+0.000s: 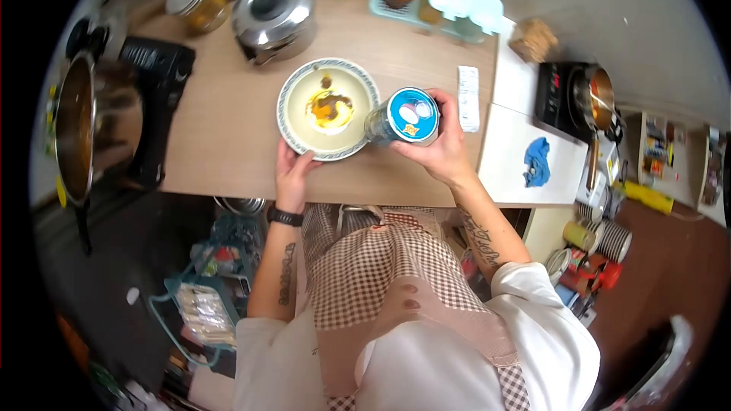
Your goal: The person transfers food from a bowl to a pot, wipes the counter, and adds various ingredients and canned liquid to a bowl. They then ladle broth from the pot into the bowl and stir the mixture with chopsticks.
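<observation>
A pale bowl (299,123) with a blue patterned rim stands on the table, holding a yellow and brown mixture (330,109). My left hand (295,166) grips its near left rim, thumb on the edge. In my right hand (442,146) is a jar (413,115) with a blue lid marked with pale ovals. The jar is tilted, its body leaning toward the bowl's right rim, and my fingers wrap its right side. A white paper slip (468,99) lies right of this hand.
Behind the bowl stands a steel lidded pot (274,19), with jars (196,1) beside it. A blue caddy (375,1) sits at the back. On the left, a large pot (114,118) is on a black stove; at right, a pan (592,95) and blue cloth (537,162).
</observation>
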Tool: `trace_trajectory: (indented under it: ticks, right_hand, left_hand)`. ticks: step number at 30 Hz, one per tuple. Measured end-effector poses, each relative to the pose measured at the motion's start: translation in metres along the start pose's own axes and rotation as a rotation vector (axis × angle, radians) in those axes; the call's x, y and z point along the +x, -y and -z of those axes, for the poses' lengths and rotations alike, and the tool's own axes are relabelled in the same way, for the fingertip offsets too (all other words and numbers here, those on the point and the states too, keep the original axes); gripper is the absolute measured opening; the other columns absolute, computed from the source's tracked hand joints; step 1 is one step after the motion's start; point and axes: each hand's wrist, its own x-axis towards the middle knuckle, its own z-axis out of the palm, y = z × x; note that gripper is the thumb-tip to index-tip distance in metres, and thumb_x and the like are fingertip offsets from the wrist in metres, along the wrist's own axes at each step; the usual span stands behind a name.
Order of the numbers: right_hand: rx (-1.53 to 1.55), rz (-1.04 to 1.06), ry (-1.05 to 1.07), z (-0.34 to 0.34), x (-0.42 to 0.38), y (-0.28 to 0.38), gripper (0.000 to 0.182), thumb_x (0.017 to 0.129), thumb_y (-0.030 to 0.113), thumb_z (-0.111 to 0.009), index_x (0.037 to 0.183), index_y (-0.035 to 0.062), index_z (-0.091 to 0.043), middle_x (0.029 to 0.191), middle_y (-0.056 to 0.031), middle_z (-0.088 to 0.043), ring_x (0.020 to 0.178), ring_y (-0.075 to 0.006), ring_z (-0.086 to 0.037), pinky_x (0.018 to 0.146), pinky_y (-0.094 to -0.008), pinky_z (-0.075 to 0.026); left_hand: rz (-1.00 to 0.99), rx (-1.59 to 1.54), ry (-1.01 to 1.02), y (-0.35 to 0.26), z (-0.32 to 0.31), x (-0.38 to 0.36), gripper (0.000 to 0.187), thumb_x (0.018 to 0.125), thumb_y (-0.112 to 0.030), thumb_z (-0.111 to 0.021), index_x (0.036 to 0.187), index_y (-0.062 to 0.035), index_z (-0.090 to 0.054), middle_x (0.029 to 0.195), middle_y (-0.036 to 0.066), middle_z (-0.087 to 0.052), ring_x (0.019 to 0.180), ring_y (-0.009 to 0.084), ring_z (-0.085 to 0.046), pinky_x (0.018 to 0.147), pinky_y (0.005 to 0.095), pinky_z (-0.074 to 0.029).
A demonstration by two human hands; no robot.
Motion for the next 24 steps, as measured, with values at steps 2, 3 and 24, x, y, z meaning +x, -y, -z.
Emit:
trace_trajectory:
  ticks: [2, 3, 24]
  right_hand:
    - [-0.036, -0.053, -0.111, 0.025, -0.007, -0.009, 0.088, 0.064, 0.016, -0.091, 0.133, 0.0029, -0.039, 0.122, -0.0094, -0.054, 0.116, -0.0198, -0.053, 0.101, -0.033, -0.045]
    - [-0.065, -0.078, -0.173, 0.042, -0.01, -0.011, 0.086, 0.064, 0.016, -0.091, 0.132, 0.0029, -0.04, 0.121, -0.0094, -0.054, 0.116, -0.0195, -0.053, 0.101, -0.0328, -0.045]
    - [-0.722, -0.275, -0.617, 0.294, -0.089, -0.145, 0.064, 0.076, 0.021, -0.08, 0.13, 0.0028, -0.053, 0.116, -0.0188, -0.055, 0.111, -0.0375, -0.054, 0.093, -0.0448, -0.047]
  left_hand:
    - [0.043, 0.037, -0.008, 0.001, -0.001, -0.002, 0.065, 0.091, 0.001, -0.055, 0.15, -0.0021, -0.027, 0.135, 0.012, -0.054, 0.11, 0.0198, -0.061, 0.085, 0.0304, -0.055]
    - [0.061, 0.044, 0.012, 0.003, -0.005, -0.003, 0.065, 0.091, 0.002, -0.056, 0.15, -0.0021, -0.027, 0.136, 0.013, -0.053, 0.111, 0.02, -0.061, 0.085, 0.0304, -0.055]
    - [0.211, 0.153, 0.085, 0.083, -0.09, -0.078, 0.052, 0.101, -0.032, -0.05, 0.143, -0.0061, -0.038, 0.127, 0.013, -0.059, 0.11, 0.027, -0.062, 0.094, 0.0381, -0.051]
